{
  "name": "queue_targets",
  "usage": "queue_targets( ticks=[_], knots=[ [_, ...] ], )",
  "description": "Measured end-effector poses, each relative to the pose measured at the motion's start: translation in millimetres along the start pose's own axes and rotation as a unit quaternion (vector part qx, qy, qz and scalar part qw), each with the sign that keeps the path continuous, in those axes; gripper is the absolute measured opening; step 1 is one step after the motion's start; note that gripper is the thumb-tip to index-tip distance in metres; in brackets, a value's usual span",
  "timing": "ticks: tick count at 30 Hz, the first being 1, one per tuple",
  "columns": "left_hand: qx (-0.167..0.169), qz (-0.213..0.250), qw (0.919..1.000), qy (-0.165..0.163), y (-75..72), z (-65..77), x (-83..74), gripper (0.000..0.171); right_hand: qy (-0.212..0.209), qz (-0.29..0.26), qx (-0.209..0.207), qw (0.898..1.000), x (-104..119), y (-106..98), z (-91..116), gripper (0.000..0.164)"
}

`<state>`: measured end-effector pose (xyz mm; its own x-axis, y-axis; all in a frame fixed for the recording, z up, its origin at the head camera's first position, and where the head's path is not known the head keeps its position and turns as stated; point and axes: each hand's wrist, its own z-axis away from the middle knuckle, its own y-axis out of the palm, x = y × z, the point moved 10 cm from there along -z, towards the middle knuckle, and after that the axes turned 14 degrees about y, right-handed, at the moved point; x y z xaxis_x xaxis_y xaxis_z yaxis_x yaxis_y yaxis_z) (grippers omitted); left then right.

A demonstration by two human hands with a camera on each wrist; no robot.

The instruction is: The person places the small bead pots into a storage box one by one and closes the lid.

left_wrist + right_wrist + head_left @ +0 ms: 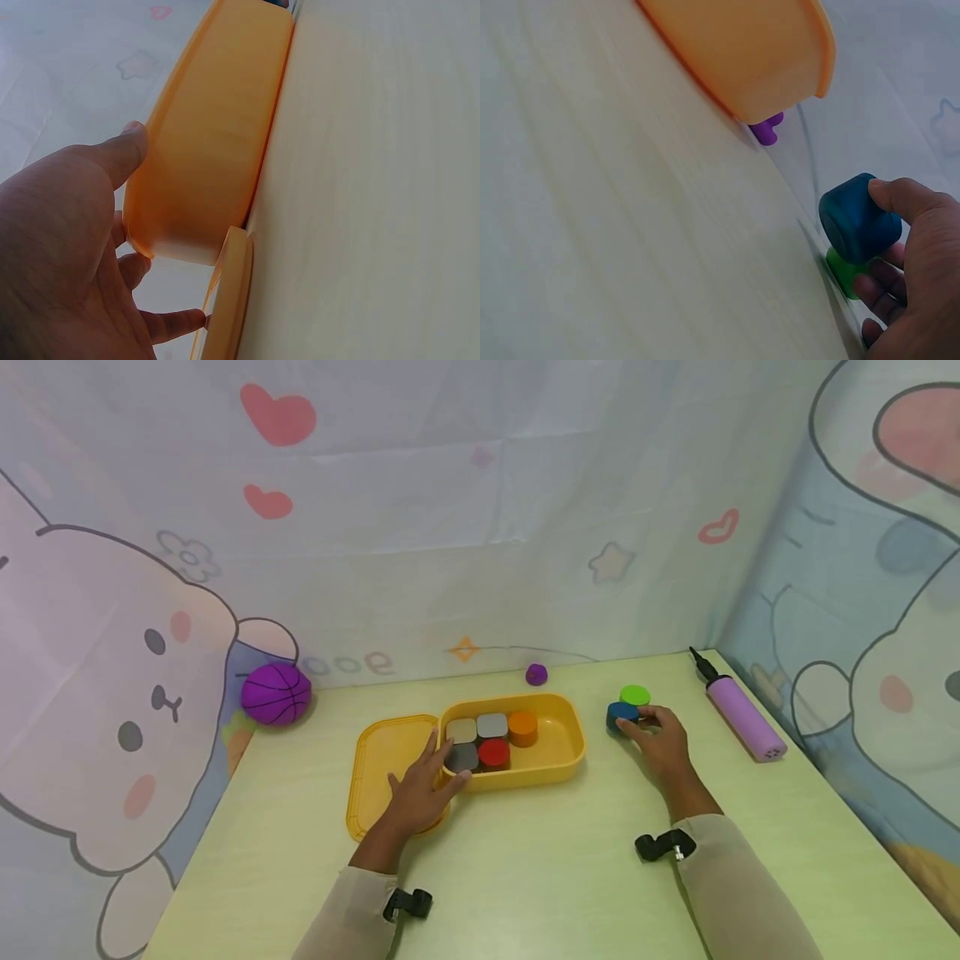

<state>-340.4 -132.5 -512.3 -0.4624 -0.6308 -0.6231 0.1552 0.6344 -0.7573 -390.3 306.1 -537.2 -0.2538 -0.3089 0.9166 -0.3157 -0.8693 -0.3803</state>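
Between thumb and fingers my right hand [663, 745] pinches a small blue tub [622, 713], seen tilted just off the table in the right wrist view. Right behind it stands a lime-green tub [635, 695]. My left hand [417, 795] rests with spread fingers at the left end of a yellow box [547, 774], its thumb on the near rim. Inside the box sit a beige tub [461, 730], a light grey tub [492, 725], an orange tub [522, 728], a dark grey tub [462, 758] and a red tub [494, 754]. Under the left hand lies the yellow lid [375, 777].
A purple ball [276, 694] sits at the table's back left corner. Behind the box is a small purple piece [536, 674]. A lilac hand pump [746, 718] lies along the right side. Printed cloth hangs behind the table [540, 868].
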Motion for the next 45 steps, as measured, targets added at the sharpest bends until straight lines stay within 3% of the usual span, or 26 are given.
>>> queue_targets(
  ticks=[14,27,33,40,45],
  knots=[
    [-0.002,0.006,1.0,0.0,0.0,1.8,-0.7,0.078,-0.02,-0.056,-0.005,0.998,8.4,-2.5,8.1,0.059],
    [-0.003,-0.001,1.0,-0.003,-2.2,2.8,0.4,0.079,-0.096,-0.138,0.045,0.985,55.0,6.9,31.2,0.053],
    [-0.004,0.003,1.0,0.003,-2.4,1.0,-2.4,0.079,-0.131,-0.095,0.088,0.983,77.3,23.4,42.1,0.062],
    [-0.005,-0.003,1.0,0.003,-3.7,-1.2,-4.7,0.079,-0.179,-0.005,0.143,0.973,98.1,52.5,58.6,0.053],
    [-0.002,-0.001,1.0,0.004,-2.9,-0.3,-3.0,0.08,-0.203,0.063,0.159,0.964,103.6,73.0,68.3,0.051]
  ],
)
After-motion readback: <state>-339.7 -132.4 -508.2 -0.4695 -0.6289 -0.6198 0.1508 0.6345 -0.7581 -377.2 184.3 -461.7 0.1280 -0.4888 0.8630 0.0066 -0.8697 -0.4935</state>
